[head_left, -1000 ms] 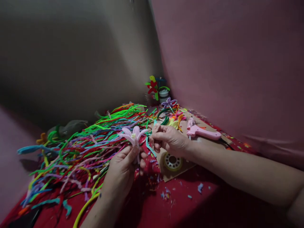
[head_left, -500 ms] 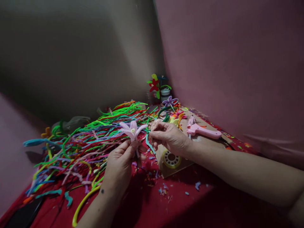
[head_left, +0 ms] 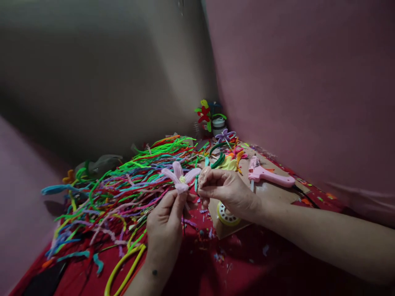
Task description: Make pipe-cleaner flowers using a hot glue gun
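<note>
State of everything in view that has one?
Left hand: closed below pink flower
Pink flower: held, petals spread
Right hand: pinching pale piece
Glue gun: lying on cardboard, power unclear
Yellow-rimmed ring: flat, partly hidden
Fuzzy stems: loosely heaped
White-topped container: upright

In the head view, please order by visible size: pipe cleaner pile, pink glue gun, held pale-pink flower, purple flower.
1. Pipe cleaner pile
2. Pink glue gun and held pale-pink flower: too alike to rank
3. Purple flower
</note>
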`<state>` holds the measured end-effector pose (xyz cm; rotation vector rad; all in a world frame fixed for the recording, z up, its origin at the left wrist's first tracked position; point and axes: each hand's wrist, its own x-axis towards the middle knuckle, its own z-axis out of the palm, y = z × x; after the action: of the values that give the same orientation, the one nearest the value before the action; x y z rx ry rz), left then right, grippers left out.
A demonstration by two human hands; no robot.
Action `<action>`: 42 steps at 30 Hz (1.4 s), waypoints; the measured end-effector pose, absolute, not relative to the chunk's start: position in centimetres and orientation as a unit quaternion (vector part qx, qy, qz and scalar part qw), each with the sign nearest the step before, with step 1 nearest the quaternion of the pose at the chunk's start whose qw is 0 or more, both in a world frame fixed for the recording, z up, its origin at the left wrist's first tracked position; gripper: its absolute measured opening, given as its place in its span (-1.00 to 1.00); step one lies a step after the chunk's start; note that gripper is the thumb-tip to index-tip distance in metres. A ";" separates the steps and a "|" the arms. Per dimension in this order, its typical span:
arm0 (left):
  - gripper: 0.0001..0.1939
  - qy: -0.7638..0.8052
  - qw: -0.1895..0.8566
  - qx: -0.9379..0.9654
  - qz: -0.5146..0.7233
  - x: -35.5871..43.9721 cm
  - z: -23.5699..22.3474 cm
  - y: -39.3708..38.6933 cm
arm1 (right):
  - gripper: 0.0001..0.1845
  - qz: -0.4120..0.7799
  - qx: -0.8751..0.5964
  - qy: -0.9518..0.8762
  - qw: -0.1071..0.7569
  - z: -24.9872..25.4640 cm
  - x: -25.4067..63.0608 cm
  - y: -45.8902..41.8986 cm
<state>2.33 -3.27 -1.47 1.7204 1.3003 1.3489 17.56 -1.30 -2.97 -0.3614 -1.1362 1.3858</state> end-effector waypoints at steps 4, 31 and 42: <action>-0.84 0.482 0.223 0.683 0.502 2.3 -2.0 -3.7 | -0.87 0.627 -0.146 -0.489 0.588 -3.0 17.0 -1.6; -0.78 0.425 0.555 0.436 0.567 1.3 -0.1 -2.2 | -0.88 0.664 -0.323 -0.420 0.528 -3.9 17.4 -0.7; -0.75 0.426 0.575 0.404 0.570 1.0 0.1 -1.7 | -0.84 0.696 -0.326 -0.364 0.525 -4.0 17.5 -0.1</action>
<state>0.98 -1.72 0.10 0.9453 0.9972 1.3355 17.51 -0.14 -4.00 -0.7798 -0.8718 1.6654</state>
